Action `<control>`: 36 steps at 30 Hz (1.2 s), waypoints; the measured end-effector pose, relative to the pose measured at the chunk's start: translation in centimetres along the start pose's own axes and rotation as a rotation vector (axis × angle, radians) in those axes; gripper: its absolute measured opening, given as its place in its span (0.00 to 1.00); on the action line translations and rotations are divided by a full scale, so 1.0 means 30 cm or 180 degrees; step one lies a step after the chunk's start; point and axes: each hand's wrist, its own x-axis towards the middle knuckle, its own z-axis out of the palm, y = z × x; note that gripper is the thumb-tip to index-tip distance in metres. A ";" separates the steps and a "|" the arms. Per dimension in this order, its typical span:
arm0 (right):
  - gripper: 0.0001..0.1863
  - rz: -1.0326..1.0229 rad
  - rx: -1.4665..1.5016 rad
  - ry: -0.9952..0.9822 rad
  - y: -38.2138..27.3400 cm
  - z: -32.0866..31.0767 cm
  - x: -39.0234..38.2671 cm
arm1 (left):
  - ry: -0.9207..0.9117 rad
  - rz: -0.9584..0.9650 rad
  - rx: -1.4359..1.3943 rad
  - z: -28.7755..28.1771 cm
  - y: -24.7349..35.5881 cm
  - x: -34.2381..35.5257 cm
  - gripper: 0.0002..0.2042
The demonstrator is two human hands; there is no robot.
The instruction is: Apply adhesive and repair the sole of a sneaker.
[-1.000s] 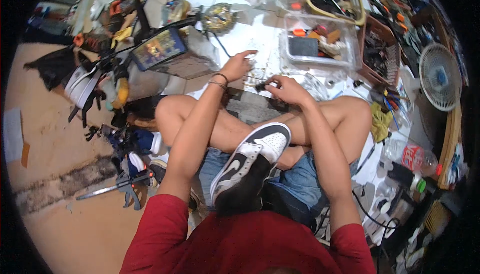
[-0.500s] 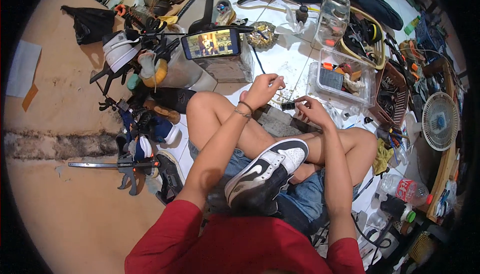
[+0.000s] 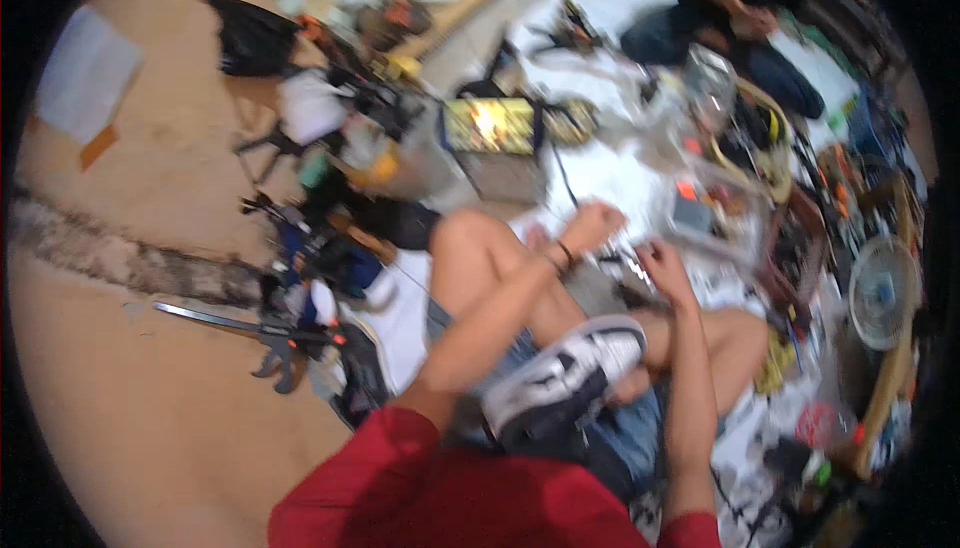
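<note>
My left hand (image 3: 597, 228) is held out above the floor past my shins, its blurred fingers bent together as in a pinch. Whatever they hold is too small or smeared to name. Just to its right, my right hand (image 3: 664, 270) is closed too, fingertips close to a small shiny bit (image 3: 636, 266) that I cannot make out. The two hands are apart. On my lap lies a black and white sneaker (image 3: 565, 378), tilted on its side, touched by neither hand.
Ahead, a lit phone (image 3: 490, 126) leans on a grey block (image 3: 505, 178). A clear plastic box (image 3: 735, 233) and a brown basket (image 3: 800, 248) stand right, with a fan (image 3: 884, 293) beyond. Shoes and clamps crowd the left. Another person (image 3: 740, 8) sits far right.
The whole view has swung, so everything sits lower and further right, and it is blurred. The small dark block by my right fingers no longer shows clearly; a shiny glint appears there.
</note>
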 end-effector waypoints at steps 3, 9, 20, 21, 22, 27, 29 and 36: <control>0.12 0.0409 0.0494 -0.0014 0.055 -0.057 -0.073 | -0.0410 0.0097 0.0502 0.082 0.128 -0.016 0.21; 0.11 0.0205 0.0768 0.0070 -0.029 -0.046 -0.076 | -0.0732 0.0130 0.0494 0.070 0.158 -0.049 0.18; 0.13 0.0313 0.1007 -0.0066 -0.093 -0.055 -0.095 | -0.1247 0.0301 0.0463 0.110 0.151 -0.054 0.19; 0.14 0.0238 0.0874 -0.0086 -0.081 -0.056 -0.097 | -0.1265 0.0304 0.0422 0.111 0.155 -0.051 0.19; 0.14 0.0175 0.0734 -0.0106 -0.069 -0.058 -0.098 | -0.1442 0.0266 0.0472 0.104 0.154 -0.046 0.18; 0.16 -0.0073 0.0086 -0.0065 -0.068 -0.034 -0.071 | -0.1801 0.0019 0.0544 0.040 0.155 -0.064 0.18; 0.16 -0.0055 0.0263 -0.0079 -0.092 -0.026 -0.058 | -0.1601 0.0159 0.0686 0.039 0.130 -0.054 0.17; 0.15 -0.0011 0.0206 0.0025 -0.077 -0.040 -0.071 | -0.1583 0.0185 0.1011 0.075 0.093 -0.058 0.17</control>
